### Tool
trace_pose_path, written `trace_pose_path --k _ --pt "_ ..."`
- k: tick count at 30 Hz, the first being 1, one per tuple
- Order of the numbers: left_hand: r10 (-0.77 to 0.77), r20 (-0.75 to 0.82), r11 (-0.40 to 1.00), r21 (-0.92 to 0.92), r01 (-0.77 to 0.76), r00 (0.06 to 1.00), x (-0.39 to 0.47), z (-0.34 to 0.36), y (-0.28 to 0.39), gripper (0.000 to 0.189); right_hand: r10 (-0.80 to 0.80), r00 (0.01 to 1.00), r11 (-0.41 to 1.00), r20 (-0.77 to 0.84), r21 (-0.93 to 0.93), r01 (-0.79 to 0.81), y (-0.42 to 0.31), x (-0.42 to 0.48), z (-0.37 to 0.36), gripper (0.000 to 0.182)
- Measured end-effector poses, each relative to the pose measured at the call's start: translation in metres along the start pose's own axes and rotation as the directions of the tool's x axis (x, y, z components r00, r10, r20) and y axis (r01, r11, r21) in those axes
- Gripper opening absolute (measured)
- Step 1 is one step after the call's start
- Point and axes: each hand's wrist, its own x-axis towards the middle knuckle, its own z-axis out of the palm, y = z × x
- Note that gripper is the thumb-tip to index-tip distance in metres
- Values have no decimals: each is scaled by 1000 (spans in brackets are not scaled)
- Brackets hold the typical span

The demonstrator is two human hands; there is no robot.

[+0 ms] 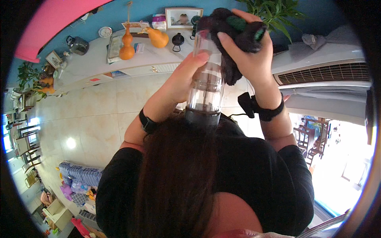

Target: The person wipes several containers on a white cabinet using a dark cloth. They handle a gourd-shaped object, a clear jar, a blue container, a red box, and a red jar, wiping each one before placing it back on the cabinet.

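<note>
My left hand (184, 74) is closed around a clear cylindrical container (205, 95), with its thumb across the upper part. The container stands upright in view, with a dark base and a thin rod inside. My right hand (256, 61) grips a black fuzzy cloth or plush item (224, 38) with green patches. That item lies against the container's top and covers part of it; a piece hangs down beside the container. Some fingers of both hands are hidden behind what they hold.
A white marble-look cabinet (98, 67) along the blue wall holds gourds (127, 50), a dark lidded item (178, 40), a small clock (105, 31) and a framed photo (184, 26). A leafy plant (272, 13) and an air vent (324, 74) are at right. Wrapped packs (80, 175) lie at lower left.
</note>
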Motion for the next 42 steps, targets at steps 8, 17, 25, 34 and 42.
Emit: trace_pose_path --k 8,17,25,34,42 --pt "-164 -114 946 -299 124 980 -15 -18 -19 62 -256 872 962 418 26 270 -23 -44 -14 52" --pt "-66 275 971 -204 125 959 -18 -36 -26 70 -424 635 869 646 93 486 -54 -59 -18 40" --pt "-223 263 975 82 208 939 -6 -10 -30 99 -100 985 979 140 -163 123 6 -29 -48 48" --pt "-158 -159 927 -364 91 975 34 4 -30 52 -149 915 976 375 206 75 28 -62 -43 50" --pt "257 -282 925 -204 -319 925 63 7 1 59 -91 946 928 311 370 -32 42 -57 -86 53"
